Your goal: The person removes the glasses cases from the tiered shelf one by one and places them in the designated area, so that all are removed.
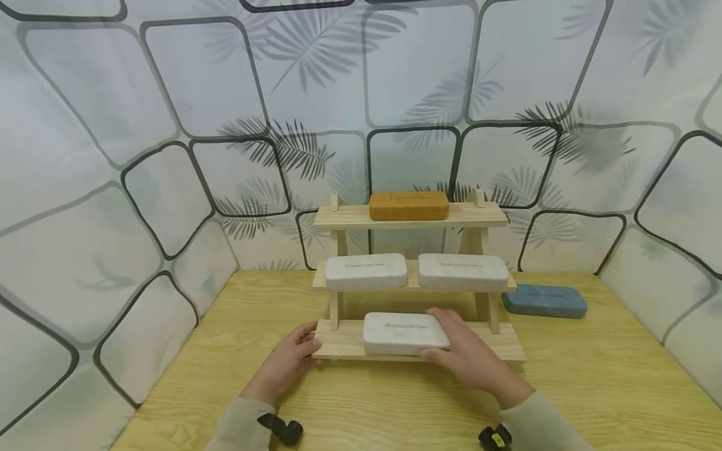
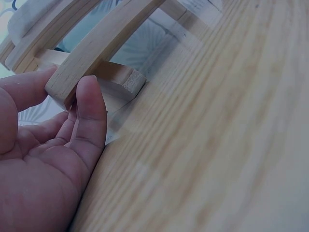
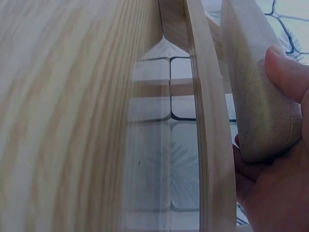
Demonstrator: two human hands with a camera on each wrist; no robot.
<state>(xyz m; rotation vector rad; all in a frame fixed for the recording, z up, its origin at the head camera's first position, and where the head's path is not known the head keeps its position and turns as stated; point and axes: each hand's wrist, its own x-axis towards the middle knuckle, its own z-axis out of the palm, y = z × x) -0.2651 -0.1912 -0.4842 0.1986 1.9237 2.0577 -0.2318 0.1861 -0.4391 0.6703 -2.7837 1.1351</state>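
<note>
Fingers [image 1: 445,326] of our right hand [image 1: 470,357] curl round the white case [image 1: 403,332]; left hand [image 1: 290,360] pinches the shelf [image 1: 338,341] end beside it.

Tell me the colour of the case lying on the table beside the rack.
Blue case; head view.

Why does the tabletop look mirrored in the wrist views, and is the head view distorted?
Both wrist views: the glossy table reflects the wall pattern and rack; close surfaces look soft. Head view: even light, sharp, but wide-angle bending curves the wall tiles; right hand grips the white case.
</note>
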